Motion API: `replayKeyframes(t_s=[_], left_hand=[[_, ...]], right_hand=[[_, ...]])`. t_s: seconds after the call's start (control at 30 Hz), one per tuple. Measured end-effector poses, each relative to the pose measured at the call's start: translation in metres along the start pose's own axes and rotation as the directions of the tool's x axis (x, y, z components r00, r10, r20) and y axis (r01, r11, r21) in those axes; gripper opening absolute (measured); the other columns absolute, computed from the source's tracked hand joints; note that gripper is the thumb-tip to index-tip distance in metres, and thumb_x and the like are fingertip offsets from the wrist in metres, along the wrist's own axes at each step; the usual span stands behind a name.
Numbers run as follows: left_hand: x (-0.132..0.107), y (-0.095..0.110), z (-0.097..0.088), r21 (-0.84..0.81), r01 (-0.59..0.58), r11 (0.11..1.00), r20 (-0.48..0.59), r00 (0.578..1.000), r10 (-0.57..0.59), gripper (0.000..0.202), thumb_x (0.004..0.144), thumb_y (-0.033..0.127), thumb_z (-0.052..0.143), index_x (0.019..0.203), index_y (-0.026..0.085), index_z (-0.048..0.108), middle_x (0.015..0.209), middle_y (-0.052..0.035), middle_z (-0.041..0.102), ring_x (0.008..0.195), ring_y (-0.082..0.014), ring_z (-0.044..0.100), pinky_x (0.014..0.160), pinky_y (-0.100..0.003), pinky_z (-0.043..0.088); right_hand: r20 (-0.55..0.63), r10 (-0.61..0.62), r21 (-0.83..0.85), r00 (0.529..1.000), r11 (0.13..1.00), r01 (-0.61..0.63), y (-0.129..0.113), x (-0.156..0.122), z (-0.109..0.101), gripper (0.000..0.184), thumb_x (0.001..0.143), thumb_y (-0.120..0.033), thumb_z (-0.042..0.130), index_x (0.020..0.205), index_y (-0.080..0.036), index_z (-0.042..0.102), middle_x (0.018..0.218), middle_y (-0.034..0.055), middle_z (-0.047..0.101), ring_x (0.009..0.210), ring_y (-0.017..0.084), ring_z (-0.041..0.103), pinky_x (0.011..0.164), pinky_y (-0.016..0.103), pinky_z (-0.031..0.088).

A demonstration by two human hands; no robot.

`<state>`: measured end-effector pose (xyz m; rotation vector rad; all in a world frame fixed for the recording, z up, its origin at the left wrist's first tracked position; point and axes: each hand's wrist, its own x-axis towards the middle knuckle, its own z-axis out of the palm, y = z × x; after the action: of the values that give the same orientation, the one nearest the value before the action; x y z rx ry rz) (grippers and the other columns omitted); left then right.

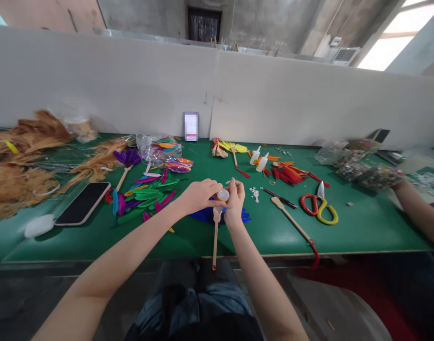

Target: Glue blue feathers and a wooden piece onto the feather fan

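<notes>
Just in front of me, my left hand and my right hand meet around a small white glue bottle. Its round base faces up, and its lower end points down at a flat wooden stick. Fingers of both hands are closed about the bottle, though some fingertips are hidden. Blue feathers fan out under my hands, around the stick's wide head. The stick's narrow end, with a red tip, reaches past the table edge. White small pieces lie right of my right hand.
Right of my hands lie a dark pen-like tool, another wooden stick and scissors. Two glue bottles stand behind. Green feathers and a phone lie left. A co-worker's arm reaches in at right.
</notes>
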<state>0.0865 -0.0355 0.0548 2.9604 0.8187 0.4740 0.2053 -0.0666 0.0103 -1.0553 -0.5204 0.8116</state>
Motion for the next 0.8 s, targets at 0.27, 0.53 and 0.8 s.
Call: replayKeyframes(t_s=[0.27,0.53,0.8], left_hand=[[0.006,-0.004,-0.003,-0.005,-0.074,0.997,0.021,0.997,0.074,0.054,0.082,0.07,0.037,0.083,0.018,0.053,0.075,-0.0014,0.057,0.076,-0.0182,0.054,0.056,-0.025,0.033],[-0.003,0.001,0.004,-0.067,0.119,0.991,-0.066,0.99,-0.124,0.047,0.089,0.063,0.032,0.086,0.018,0.047,0.086,-0.0046,0.055,0.079,-0.0194,0.053,0.057,-0.026,0.038],[0.001,0.01,0.004,-0.007,0.181,0.984,0.066,0.981,-0.18,0.051,0.078,0.07,0.046,0.075,0.019,0.046,0.081,-0.0049,0.058,0.082,-0.0226,0.057,0.056,-0.028,0.039]], right_hand=[[0.008,-0.005,0.071,1.0,0.997,0.004,0.0,0.001,0.006,0.036,0.074,-0.055,0.06,0.073,-0.024,0.041,0.045,-0.0132,0.04,0.038,0.008,0.041,0.041,0.021,0.033],[0.016,0.014,0.095,1.0,0.995,-0.015,-0.001,0.005,0.006,0.037,0.072,-0.056,0.059,0.074,-0.025,0.039,0.044,-0.014,0.036,0.033,0.009,0.04,0.038,0.023,0.033],[0.053,0.002,0.144,0.999,0.99,-0.01,-0.004,0.008,0.012,0.033,0.073,-0.05,0.061,0.073,-0.025,0.039,0.042,-0.0134,0.038,0.035,0.009,0.038,0.038,0.023,0.031]])
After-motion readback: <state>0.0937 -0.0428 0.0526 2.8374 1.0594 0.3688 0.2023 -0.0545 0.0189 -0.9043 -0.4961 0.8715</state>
